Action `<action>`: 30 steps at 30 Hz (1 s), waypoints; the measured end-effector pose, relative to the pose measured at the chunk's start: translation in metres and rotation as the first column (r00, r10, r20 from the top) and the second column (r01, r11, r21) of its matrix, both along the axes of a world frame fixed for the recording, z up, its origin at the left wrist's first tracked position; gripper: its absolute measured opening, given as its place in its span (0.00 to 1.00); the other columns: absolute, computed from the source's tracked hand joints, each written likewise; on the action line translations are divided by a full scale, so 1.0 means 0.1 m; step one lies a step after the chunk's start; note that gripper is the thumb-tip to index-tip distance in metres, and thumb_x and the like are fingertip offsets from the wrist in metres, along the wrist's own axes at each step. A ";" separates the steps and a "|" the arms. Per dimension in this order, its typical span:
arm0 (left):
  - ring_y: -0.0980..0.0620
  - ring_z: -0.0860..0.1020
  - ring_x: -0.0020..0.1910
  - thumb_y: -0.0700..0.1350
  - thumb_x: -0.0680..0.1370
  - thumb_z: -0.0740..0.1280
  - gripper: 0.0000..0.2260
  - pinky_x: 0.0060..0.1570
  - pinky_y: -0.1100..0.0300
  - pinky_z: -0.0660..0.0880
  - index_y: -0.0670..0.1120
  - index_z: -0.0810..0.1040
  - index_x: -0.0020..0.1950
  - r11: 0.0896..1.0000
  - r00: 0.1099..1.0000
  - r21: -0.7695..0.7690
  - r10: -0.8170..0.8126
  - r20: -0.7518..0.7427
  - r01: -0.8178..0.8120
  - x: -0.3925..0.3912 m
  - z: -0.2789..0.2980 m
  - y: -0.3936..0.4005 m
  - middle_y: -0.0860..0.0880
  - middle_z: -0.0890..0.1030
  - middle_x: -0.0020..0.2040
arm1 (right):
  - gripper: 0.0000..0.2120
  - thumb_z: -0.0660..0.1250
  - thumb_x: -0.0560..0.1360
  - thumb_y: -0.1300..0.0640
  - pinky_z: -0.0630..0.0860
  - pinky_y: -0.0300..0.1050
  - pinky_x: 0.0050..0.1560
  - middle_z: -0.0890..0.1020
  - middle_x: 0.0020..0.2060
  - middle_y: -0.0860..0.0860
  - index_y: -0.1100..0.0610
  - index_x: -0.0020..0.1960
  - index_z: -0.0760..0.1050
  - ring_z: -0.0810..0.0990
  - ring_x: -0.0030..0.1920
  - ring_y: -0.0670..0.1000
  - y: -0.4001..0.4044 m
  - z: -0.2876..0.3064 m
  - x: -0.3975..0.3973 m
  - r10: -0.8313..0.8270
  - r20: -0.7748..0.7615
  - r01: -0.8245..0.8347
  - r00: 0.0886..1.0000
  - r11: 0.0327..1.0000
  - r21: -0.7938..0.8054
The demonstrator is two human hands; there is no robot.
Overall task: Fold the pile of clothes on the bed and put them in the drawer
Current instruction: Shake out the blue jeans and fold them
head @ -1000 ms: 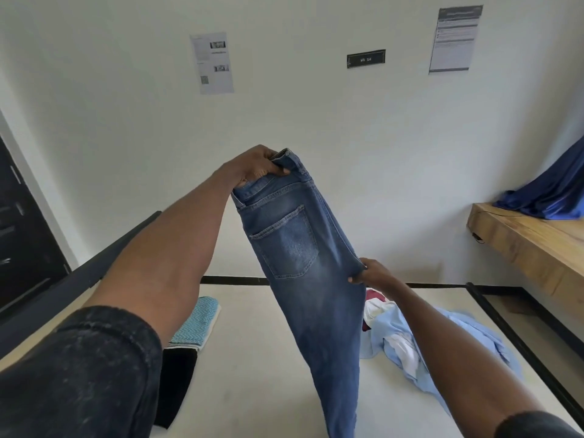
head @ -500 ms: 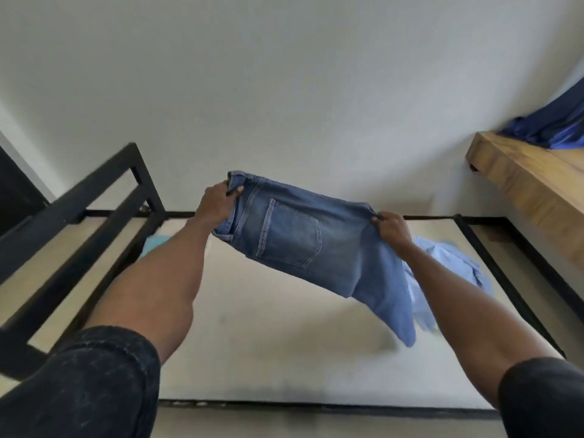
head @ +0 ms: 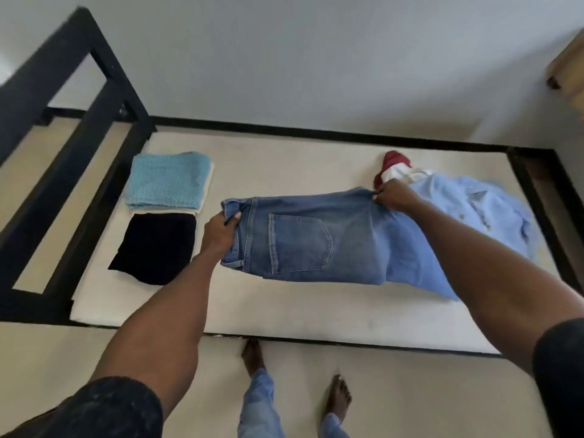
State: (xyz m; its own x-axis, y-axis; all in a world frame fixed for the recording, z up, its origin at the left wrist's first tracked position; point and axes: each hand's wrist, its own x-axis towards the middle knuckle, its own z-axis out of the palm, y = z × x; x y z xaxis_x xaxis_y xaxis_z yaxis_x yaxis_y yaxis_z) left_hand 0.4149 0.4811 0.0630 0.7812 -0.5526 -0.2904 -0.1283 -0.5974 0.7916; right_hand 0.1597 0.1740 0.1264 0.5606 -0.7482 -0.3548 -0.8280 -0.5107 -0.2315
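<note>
Far left: black metal bed frame (head: 68,159) around a cream mattress (head: 284,308). On the mattress's left part, a folded light-blue knitted cloth (head: 167,181) on a cream layer; just in front of it, a folded black garment (head: 156,246), flat.

Centre: left hand (head: 221,233), fingers curled, grips the waistband end of the blue denim jeans (head: 316,238). Jeans stretch sideways between both hands, back pocket facing up, low over the mattress middle; whether they touch it, cannot tell.

Right: right hand (head: 393,194) pinches the jeans' far upper edge; the legs trail off under the right forearm. Beyond that hand, an unfolded heap: pale-blue shirt (head: 480,207), white cloth (head: 399,175), dark-red cloth (head: 395,159).

Below: bare feet (head: 252,358) on the floor by the mattress edge.
</note>
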 end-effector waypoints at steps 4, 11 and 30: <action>0.44 0.79 0.47 0.53 0.81 0.65 0.16 0.45 0.58 0.70 0.41 0.80 0.57 0.990 0.992 0.109 0.099 -0.080 -0.090 0.82 -1.00 0.29 0.42 0.81 0.48 | 0.11 0.64 0.79 0.58 0.74 0.49 0.52 0.82 0.53 0.62 0.64 0.53 0.82 0.79 0.54 0.62 0.15 -1.18 0.97 0.006 -0.012 -0.004 1.000 0.992 0.126; 0.47 0.79 0.46 0.54 0.81 0.66 0.13 0.42 0.58 0.73 0.44 0.79 0.51 0.970 0.977 0.192 0.176 -0.120 -0.151 1.99 -2.89 0.47 0.45 0.81 0.46 | 0.11 0.58 0.81 0.57 0.70 0.50 0.48 0.80 0.54 0.63 0.59 0.53 0.78 0.78 0.53 0.65 0.39 -3.42 2.18 -0.031 -0.001 0.030 1.000 0.980 0.195; 0.37 0.53 0.78 0.52 0.84 0.52 0.25 0.77 0.41 0.50 0.45 0.57 0.80 0.808 0.691 0.457 -0.569 0.445 0.371 1.32 -3.84 -0.36 0.37 0.55 0.79 | 0.27 0.41 0.85 0.46 0.36 0.55 0.78 0.44 0.80 0.51 0.53 0.81 0.39 0.39 0.79 0.51 1.28 -4.73 2.20 0.206 -0.147 -0.186 0.967 0.973 0.139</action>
State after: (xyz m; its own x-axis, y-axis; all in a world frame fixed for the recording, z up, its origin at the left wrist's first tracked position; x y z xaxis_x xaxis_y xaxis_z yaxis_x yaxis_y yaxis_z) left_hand 0.5467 0.4450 -0.3213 0.5146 -0.8477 -0.1284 -0.8014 -0.5288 0.2794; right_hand 0.3801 0.3020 -0.3463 0.6205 -0.5742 -0.5341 -0.7459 -0.6423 -0.1761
